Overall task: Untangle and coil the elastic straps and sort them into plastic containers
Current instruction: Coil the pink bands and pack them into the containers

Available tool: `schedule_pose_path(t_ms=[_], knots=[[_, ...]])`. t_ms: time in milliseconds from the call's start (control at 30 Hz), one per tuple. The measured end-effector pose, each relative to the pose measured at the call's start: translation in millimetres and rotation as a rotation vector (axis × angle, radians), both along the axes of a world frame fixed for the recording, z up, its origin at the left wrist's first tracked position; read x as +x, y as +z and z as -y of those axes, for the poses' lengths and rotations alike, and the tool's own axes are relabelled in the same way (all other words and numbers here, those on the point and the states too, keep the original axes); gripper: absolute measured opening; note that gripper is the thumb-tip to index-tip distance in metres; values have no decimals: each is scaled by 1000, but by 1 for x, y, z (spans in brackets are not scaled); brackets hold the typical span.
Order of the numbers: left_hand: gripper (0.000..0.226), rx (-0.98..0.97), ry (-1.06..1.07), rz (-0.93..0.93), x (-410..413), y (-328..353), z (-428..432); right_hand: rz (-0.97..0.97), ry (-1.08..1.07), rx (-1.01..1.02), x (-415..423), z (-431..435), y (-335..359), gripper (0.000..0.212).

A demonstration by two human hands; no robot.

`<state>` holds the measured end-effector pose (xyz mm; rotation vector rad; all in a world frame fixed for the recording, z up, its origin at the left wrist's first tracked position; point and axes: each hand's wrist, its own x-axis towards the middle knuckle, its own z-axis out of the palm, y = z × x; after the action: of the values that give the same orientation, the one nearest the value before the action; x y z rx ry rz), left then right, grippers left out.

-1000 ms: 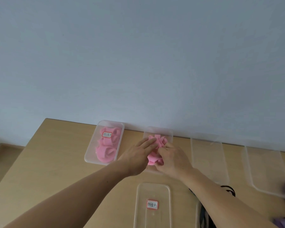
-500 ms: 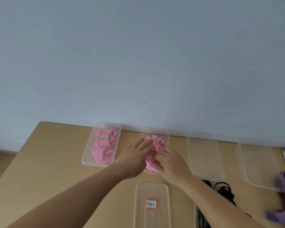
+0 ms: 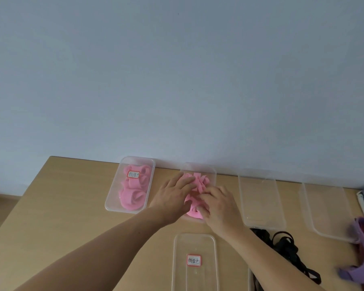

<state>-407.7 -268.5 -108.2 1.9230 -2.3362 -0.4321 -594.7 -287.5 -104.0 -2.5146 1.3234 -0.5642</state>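
Loosely coiled pink straps [image 3: 200, 182] crowd a clear container [image 3: 197, 165].

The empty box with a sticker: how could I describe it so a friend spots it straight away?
Start at the wooden table against the pale wall, where four clear boxes line the back edge. One clear box lies in front of that row, nearest the person. It holds nothing, yet bears a red-bordered label; the other labelled box is full of pink straps.
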Motion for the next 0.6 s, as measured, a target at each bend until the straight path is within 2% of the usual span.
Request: schedule_pose_path(t_ms=[67, 267, 433, 600], knots=[[58, -17, 6, 3, 2, 1, 0, 17, -30, -2, -3, 0, 3, 23], [56, -17, -10, -35, 1, 2, -3, -18, -16, 73, -7, 0, 5, 22], [48, -39, 4, -53, 4, 5, 1, -9, -24, 56, -1, -2, 10, 20], [45, -34, 1, -83, 4, 4, -1, -64, -31, 125, 2, -6, 14, 32]])
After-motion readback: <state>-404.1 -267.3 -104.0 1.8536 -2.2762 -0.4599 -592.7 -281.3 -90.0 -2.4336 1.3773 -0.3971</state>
